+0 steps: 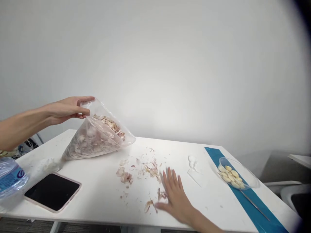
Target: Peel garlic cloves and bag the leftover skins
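Note:
On the left, my left hand pinches the rim of a clear plastic bag and holds its mouth spread apart. Dry garlic skins fill the bag, which rests tilted on the white table with its mouth facing right. My right hand lies low over the table, palm down with fingers spread, holding nothing. Beside its thumb and fingertips are loose garlic skins, scattered across the middle of the table.
A clear bowl of peeled garlic cloves stands on a blue strip at the right, near a thin metal tool. White scraps lie behind my right hand. A tablet and plastic bottle are at the left.

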`<state>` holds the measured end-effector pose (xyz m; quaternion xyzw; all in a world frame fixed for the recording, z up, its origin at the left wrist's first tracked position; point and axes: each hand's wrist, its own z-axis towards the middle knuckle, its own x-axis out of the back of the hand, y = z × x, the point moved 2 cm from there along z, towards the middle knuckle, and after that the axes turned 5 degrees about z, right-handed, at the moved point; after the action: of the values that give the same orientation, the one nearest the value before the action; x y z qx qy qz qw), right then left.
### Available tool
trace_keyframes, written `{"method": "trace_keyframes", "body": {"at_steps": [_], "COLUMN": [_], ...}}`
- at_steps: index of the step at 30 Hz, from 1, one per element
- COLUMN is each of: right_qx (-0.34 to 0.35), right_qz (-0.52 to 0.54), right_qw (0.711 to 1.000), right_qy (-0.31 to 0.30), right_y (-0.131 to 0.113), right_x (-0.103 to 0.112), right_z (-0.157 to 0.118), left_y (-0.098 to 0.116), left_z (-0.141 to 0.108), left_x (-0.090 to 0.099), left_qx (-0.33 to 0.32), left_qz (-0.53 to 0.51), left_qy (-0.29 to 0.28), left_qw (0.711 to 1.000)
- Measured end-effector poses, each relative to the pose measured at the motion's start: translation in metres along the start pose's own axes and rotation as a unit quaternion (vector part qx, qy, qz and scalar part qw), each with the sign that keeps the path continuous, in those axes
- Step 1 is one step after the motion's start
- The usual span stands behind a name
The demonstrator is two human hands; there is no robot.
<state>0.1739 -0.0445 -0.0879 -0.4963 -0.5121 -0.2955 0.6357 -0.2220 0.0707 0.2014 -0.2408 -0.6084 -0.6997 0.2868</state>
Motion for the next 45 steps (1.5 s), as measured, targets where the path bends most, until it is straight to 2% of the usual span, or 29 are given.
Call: {"method": "trace_keyframes", "body": {"at_steps": [3, 5, 9, 12, 17, 22, 24, 26, 29, 32, 36, 39, 42, 45], "right_qx": [-0.048, -0.049, 0.033, 0.106, 0.195, 0.191, 0.206, 0.264, 0.387, 0.447, 0.425, 0.378, 0.259, 0.175], "right_qz": [0.006, 0.019, 0.082, 0.115, 0.163, 0.206, 0.172, 0.107, 0.0, -0.067, -0.08, -0.053, -0.005, 0.039], "right_qw": [0.999, 0.999, 0.996, 0.987, 0.964, 0.959, 0.963, 0.958, 0.922, 0.891, 0.898, 0.92, 0.965, 0.984], "right_qy": [0.0, -0.004, -0.023, -0.045, -0.082, -0.033, -0.031, -0.023, 0.01, 0.039, 0.079, 0.085, 0.042, -0.013], "right_y": [-0.002, -0.001, -0.007, -0.024, -0.052, -0.069, -0.087, -0.112, -0.144, -0.149, -0.112, -0.082, -0.065, -0.065], "right_x": [0.007, 0.011, 0.017, 0.017, 0.015, 0.023, 0.026, 0.025, 0.016, 0.005, 0.008, 0.018, 0.019, 0.01], "right_z": [0.051, 0.089, 0.148, 0.164, 0.156, 0.154, 0.156, 0.156, 0.15, 0.137, 0.113, 0.097, 0.098, 0.114], "left_y": [-0.002, -0.001, 0.005, 0.01, 0.01, 0.009, 0.011, 0.014, 0.017, 0.017, 0.014, 0.012, 0.012, 0.012], "left_z": [0.0, -0.003, -0.011, -0.016, -0.016, -0.014, -0.014, -0.015, -0.017, -0.016, -0.012, -0.011, -0.012, -0.013], "left_x": [-0.001, -0.001, 0.0, 0.0, 0.0, -0.001, -0.003, -0.006, -0.008, -0.009, -0.007, -0.007, -0.008, -0.009], "left_qx": [-0.003, 0.002, 0.014, 0.021, 0.019, 0.014, 0.009, 0.007, 0.002, 0.002, 0.011, 0.009, 0.003, 0.005], "left_qz": [-0.004, -0.002, 0.001, -0.001, 0.004, 0.002, 0.008, 0.015, 0.023, 0.027, 0.02, 0.021, 0.011, -0.003], "left_qy": [-0.018, -0.019, -0.01, -0.011, -0.014, -0.011, -0.009, -0.009, -0.008, -0.007, -0.007, -0.001, -0.006, -0.015], "left_qw": [1.0, 1.0, 1.0, 1.0, 1.0, 1.0, 1.0, 1.0, 1.0, 1.0, 1.0, 1.0, 1.0, 1.0]}}
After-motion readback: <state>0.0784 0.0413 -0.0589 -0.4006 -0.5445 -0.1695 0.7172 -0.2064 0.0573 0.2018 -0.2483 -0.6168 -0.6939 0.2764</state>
